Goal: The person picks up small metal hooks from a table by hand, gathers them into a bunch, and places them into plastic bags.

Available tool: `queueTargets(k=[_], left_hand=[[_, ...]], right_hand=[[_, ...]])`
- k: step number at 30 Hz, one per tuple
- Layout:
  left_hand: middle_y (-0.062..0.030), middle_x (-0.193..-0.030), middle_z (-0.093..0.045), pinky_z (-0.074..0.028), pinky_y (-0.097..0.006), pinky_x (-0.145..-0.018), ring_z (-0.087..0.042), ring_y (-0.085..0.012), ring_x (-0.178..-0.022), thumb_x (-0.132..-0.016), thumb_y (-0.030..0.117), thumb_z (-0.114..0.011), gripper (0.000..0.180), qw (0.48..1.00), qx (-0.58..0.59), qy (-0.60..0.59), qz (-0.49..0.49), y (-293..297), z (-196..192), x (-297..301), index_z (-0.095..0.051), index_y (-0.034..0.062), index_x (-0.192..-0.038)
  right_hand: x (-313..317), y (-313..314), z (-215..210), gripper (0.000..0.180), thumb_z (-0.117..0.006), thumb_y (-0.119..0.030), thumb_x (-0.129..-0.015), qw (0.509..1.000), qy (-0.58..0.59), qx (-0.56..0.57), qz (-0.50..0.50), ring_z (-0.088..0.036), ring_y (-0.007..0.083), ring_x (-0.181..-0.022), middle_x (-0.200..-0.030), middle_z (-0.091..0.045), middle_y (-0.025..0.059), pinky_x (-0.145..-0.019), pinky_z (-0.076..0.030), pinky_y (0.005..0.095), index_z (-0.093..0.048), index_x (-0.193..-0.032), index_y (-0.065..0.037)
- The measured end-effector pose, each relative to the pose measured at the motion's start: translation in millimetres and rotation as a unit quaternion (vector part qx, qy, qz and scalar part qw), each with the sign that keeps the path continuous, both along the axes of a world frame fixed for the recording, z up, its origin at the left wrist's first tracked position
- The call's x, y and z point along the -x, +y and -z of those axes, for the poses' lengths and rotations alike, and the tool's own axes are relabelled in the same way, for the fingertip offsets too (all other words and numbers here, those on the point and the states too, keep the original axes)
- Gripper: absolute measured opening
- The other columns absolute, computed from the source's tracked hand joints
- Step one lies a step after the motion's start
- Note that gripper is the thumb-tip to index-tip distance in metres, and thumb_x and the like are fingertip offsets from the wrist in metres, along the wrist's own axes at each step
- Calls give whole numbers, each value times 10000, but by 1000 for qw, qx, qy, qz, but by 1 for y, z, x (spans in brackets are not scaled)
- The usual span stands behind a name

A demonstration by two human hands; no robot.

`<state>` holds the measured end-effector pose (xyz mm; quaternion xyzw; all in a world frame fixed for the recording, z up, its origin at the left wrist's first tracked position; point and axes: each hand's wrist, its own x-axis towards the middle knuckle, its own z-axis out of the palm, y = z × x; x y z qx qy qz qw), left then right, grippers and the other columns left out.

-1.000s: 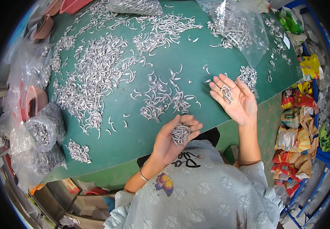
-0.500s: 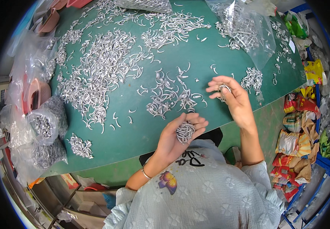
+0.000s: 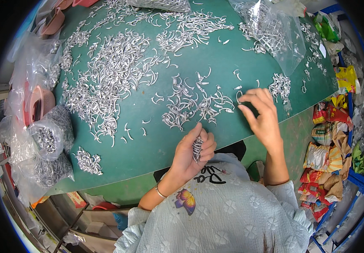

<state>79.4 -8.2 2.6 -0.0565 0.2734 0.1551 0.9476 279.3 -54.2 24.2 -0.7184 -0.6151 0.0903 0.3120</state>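
Note:
My left hand (image 3: 189, 152) is closed around a bunch of curved silver metal pieces (image 3: 197, 148), in front of the table's near edge. Over the near right of the table, my right hand (image 3: 263, 118) has its thumb and forefinger apart. A thin silver loop (image 3: 238, 96) shows right by those fingertips; whether it touches them I cannot tell. To the left of this hand lies a loose small pile of curved silver pieces (image 3: 177, 111) on the green table (image 3: 148, 156).
A large spread of silver pieces (image 3: 119, 67) covers the far left. Small heaps lie at the near left (image 3: 88, 161) and right (image 3: 279, 86). Clear bags of metal parts (image 3: 53, 170) line the left edge beside a pink basket (image 3: 43, 103); another bag (image 3: 289, 50) lies far right.
My right hand has opened and turned downward; the pieces held in its fingers are gone from it. More pieces lie at the small pile's right side. My left fingers have closed over their bunch.

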Motion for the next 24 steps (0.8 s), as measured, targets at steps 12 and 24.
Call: queueTargets(k=[12, 24], left_hand=[[-20, -632, -359, -304, -216, -441, -334, -106, -525, -937, 291, -357, 335, 1000, 1, -13, 10, -3, 3, -2, -478, 66, -720], [-241, -1282, -379, -317, -417, -1006, -348, -333, -1219, -939, 298, -292, 445, 995, -15, -84, -53, 1, -1, -5, -493, -58, -1112]], right_hand=[[12, 20, 16, 144, -645, -92, -699, 995, -95, 2, 12, -461, 250, -788, -808, -514, 78, -703, -332, 332, -576, -816, -43], [-18, -20, 7, 272, -506, -108, -869, 778, 628, -3, 31, -489, 100, -651, -723, -541, 51, -642, -391, 215, -474, -1098, 35]])
